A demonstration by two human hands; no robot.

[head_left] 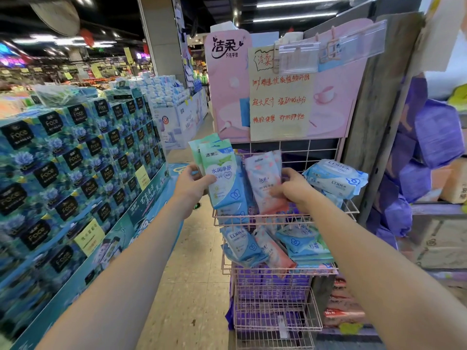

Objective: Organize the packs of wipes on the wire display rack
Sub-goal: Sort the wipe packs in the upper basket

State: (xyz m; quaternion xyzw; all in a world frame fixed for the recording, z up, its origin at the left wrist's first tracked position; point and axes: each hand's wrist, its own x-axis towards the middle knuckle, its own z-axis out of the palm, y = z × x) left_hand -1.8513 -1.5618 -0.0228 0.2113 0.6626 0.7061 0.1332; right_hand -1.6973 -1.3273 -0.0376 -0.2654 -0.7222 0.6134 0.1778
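The lowest baskets of the pink wire display rack [278, 313] hold purple packs [273, 286]. In the basket above lie a blue "EDI" pack [242, 245], a pink pack [274, 251] and a stack of blue and green packs [305, 245], all tilted.

At the upper basket, the left hand [190, 184] grips two green-and-blue wipes packs [222, 178] upright at the basket's left end, thumb across the front. The front one reads "洁柔", "10" and "水润净肤". Just to their right, the right hand [290, 190] curls its fingers round the lower part of a pink wipes pack [264, 180] marked "99.9%", standing in the basket. Larger blue "EDI" packs [336, 178] lie at the basket's right end.

Above the rack stands a pink header board [227, 79] printed "洁柔", with a yellow notice [278, 102] handwritten in red, including "100%" and "超大尺寸", and clear plastic tag holders [298, 58].

On the left, stacked blue boxes [75, 160] read "Face". On the right, purple packs [434, 137] crowd a shelf. Farther off, store aisles blur.
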